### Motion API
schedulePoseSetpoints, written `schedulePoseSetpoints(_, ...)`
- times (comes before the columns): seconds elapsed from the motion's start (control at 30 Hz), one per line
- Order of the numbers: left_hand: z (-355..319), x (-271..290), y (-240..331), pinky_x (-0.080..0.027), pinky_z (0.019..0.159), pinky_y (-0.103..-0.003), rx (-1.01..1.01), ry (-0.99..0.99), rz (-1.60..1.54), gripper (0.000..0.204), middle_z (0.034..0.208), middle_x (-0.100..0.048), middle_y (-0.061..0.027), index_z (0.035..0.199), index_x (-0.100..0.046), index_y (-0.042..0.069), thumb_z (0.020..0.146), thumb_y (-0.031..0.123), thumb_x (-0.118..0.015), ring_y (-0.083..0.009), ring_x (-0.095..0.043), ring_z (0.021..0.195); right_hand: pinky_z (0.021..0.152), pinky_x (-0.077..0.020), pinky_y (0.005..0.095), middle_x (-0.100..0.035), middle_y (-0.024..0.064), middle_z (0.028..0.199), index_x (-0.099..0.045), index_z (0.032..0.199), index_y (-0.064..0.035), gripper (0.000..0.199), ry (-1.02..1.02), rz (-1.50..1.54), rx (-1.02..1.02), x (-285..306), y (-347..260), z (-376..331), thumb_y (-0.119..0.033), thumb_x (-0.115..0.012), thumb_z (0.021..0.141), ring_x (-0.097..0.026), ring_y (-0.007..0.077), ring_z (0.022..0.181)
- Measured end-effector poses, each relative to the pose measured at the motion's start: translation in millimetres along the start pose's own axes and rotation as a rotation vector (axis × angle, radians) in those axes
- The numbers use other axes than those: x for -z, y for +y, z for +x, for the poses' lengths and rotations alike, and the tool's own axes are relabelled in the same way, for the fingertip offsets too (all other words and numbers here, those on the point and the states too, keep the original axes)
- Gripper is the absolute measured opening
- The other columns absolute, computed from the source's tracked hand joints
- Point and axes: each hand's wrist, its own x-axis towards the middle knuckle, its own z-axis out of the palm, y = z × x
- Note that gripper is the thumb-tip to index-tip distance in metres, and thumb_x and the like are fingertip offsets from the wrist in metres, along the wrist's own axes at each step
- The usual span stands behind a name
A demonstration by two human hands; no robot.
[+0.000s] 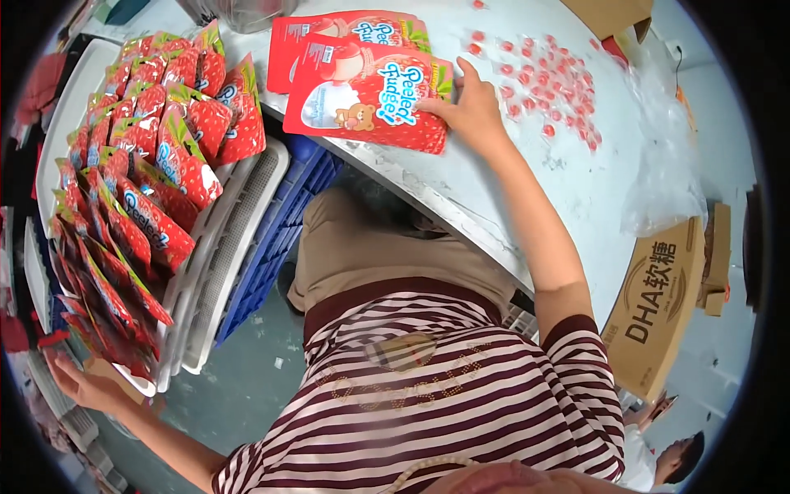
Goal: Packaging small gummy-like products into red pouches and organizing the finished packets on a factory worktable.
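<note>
In the head view, the person in a maroon-and-white striped shirt is sitting at a pale grey bench and reaching out both ways at once. The right hand is lying on the right-hand edge of a flat red stand-up pouch printed with strawberries and a small bear — fingers spread and loosely curled over the pouch's edge, pressing on it rather than closing round it. That pouch is resting on the bench near its front edge, overlapping a second red pouch of the same kind lying just behind it.

Beyond the right hand, a scatter of small red wrapped sweets is lying on the bench top, with crumpled clear plastic film to its right. A brown cardboard carton is sitting at the bench's right end.

The left hand is reaching far out to the lower left — open, fingers extended, touching the near corner of a white plastic tray that is carrying rows of filled red strawberry-print pouches standing on edge. Whether it is gripping the tray I cannot tell. A blue plastic crate is sitting between the tray and the bench.
</note>
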Motion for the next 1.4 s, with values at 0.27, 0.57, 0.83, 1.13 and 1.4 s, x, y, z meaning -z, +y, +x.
schedulePoseSetpoints(0.27,108.5,208.2,-222.4,-0.043,0.087,-0.034,-0.086,-0.342,2.742,0.037,0.105,-0.062,-0.0141,0.108,-0.058,0.001,0.073,0.002,-0.068,-0.0249,-0.057,0.098,0.064,-0.0455,0.0220,-0.061,0.0005,0.074,-0.060,0.103,0.0008,0.026,-0.019,0.990,-0.324,15.1,-1.3,-9.9,-0.015,-0.065,0.082,-0.052,0.0067,0.063)
schedulePoseSetpoints(0.57,143.1,313.7,-311.7,-0.047,0.061,-0.028,0.185,-0.311,2.385,0.047,0.087,-0.056,-0.0103,0.100,-0.058,0.003,0.061,0.014,-0.081,-0.0202,-0.054,0.073,0.051,-0.0421,0.0199,-0.060,0.0008,0.066,-0.056,0.069,-0.0035,0.018,-0.219,0.989,-0.321,59.8,-48.1,-74.7,-0.012,-0.069,0.079,-0.051,0.0046,0.056)
schedulePoseSetpoints(0.83,130.9,313.3,-314.2,-0.040,0.050,-0.026,0.150,-0.415,2.492,0.017,0.068,-0.053,-0.0062,0.078,-0.054,0.004,0.073,0.004,-0.071,-0.0147,-0.049,0.054,0.050,-0.0394,0.0236,-0.059,0.0040,0.065,-0.053,0.065,-0.0010,0.031,-0.340,1.211,-0.156,47.6,-35.4,-91.3,-0.018,-0.080,0.065,-0.048,0.0051,0.060)
schedulePoseSetpoints(1.13,132.1,286.2,-311.9,-0.042,0.056,-0.024,0.184,-0.389,2.330,0.012,0.077,-0.054,-0.0045,0.084,-0.056,0.003,0.077,-0.005,-0.061,-0.0103,-0.050,0.062,0.061,-0.0409,0.0226,-0.059,0.0072,0.078,-0.033,0.071,-0.0037,0.032,-0.392,0.883,0.033,83.3,-23.6,-89.3,0.011,-0.062,0.070,-0.043,0.0079,0.070)
schedulePoseSetpoints(1.4,164.9,264.6,-335.6,-0.044,0.071,-0.038,0.675,-1.184,2.586,0.028,0.090,-0.051,-0.0129,0.090,-0.063,0.005,0.064,0.006,-0.071,-0.0295,-0.052,0.080,0.063,-0.0421,0.0234,-0.056,0.0053,0.079,-0.028,0.072,-0.0050,0.036,-0.474,0.823,0.062,91.6,-1.0,-85.9,0.009,-0.062,0.072,-0.042,0.0081,0.072)
